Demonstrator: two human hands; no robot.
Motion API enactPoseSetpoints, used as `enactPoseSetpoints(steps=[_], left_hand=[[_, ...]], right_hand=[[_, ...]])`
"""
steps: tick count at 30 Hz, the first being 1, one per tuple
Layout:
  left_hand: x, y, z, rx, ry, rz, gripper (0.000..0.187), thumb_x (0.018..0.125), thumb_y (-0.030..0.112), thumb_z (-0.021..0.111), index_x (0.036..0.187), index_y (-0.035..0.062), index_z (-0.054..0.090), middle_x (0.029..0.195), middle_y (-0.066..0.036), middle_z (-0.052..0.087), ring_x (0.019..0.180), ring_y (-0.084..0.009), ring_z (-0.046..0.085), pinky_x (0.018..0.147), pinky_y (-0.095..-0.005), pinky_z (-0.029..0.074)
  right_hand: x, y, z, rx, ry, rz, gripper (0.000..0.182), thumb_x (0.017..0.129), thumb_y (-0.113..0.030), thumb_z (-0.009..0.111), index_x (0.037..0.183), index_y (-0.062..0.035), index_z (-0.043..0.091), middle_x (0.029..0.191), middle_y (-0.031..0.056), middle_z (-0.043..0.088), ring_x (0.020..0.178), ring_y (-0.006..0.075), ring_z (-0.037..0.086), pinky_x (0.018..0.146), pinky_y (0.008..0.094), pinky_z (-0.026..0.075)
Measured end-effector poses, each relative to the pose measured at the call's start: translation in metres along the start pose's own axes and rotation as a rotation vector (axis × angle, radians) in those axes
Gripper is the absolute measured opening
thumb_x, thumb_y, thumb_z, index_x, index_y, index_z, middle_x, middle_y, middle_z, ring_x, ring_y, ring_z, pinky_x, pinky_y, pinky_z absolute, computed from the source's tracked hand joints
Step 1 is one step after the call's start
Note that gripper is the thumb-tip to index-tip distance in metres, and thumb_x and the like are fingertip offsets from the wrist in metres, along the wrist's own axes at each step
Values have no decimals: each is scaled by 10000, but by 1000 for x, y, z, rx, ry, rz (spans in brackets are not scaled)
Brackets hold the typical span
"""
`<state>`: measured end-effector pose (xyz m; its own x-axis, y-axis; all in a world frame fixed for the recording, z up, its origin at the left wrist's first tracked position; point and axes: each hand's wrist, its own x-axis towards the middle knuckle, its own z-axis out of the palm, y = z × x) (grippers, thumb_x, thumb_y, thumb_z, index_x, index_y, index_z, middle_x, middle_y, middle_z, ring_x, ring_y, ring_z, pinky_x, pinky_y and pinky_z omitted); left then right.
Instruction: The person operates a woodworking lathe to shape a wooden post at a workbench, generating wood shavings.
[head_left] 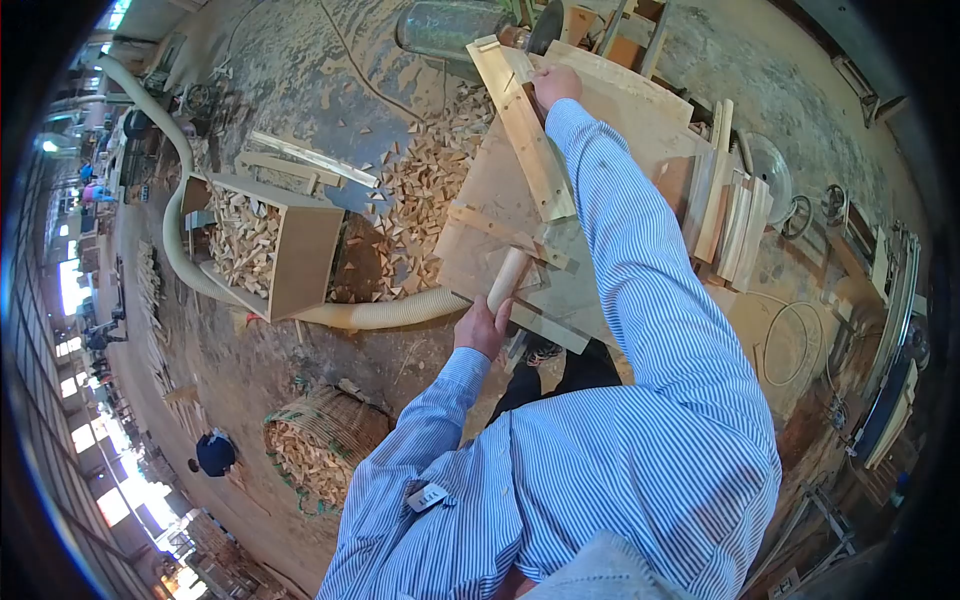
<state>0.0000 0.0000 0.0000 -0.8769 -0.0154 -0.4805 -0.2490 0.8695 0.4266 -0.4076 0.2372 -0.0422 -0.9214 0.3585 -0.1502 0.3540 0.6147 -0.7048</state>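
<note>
My left hand (483,328) is closed around the near end of a pale round wooden piece (508,280), at the near edge of the worktable (475,250). The piece's far end rests by a thin wooden strip (505,234) fixed across the tabletop. At the far side, my right hand (556,87) is closed in a fist next to the upper end of a long wooden bar (522,130). What its fingers hold, if anything, is hidden. The bar lies at an angle across the table.
Many triangular wood offcuts (425,185) litter the floor left of the table. A wooden box (305,250) and a woven basket (330,435) hold more. A ribbed hose (385,312) runs beneath the table. Wood strips (735,225) lie at right. A person (215,453) is far left.
</note>
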Motion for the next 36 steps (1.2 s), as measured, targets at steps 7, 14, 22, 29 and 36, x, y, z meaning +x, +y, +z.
enactPoseSetpoints(steps=[7,14,22,29,36], left_hand=[[36,32,1,-36,19,17,505,1020,509,559,1036,5,531,785,-249,678,793,-464,679,710,-552,522],[39,37,5,-26,42,26,530,1022,528,541,1049,-1,538,845,-266,692,839,-474,677,726,-551,524],[27,27,7,-47,85,44,552,1020,560,516,1057,10,550,905,-298,695,884,-492,673,758,-561,523],[15,8,5,-147,137,80,584,1005,587,523,1077,8,547,943,-305,693,912,-499,667,794,-575,517],[-4,-13,6,-391,212,27,622,967,582,576,1174,0,654,1070,-263,711,1020,-431,682,889,-488,541]], right_hand=[[43,5,-10,24,80,-71,257,866,-363,750,931,-121,807,988,136,764,948,345,716,882,438,550],[32,-3,-19,112,191,-9,279,835,-376,781,879,-101,806,919,137,767,900,345,721,854,451,551],[19,35,1,603,187,104,170,822,-183,770,898,-31,780,903,119,764,852,301,727,775,410,574],[-118,44,-53,1141,64,194,97,886,-71,730,935,5,696,816,37,676,678,106,596,588,265,472],[-340,18,-34,688,-371,-174,218,905,-142,738,1044,26,732,884,30,686,799,109,606,716,266,494]])
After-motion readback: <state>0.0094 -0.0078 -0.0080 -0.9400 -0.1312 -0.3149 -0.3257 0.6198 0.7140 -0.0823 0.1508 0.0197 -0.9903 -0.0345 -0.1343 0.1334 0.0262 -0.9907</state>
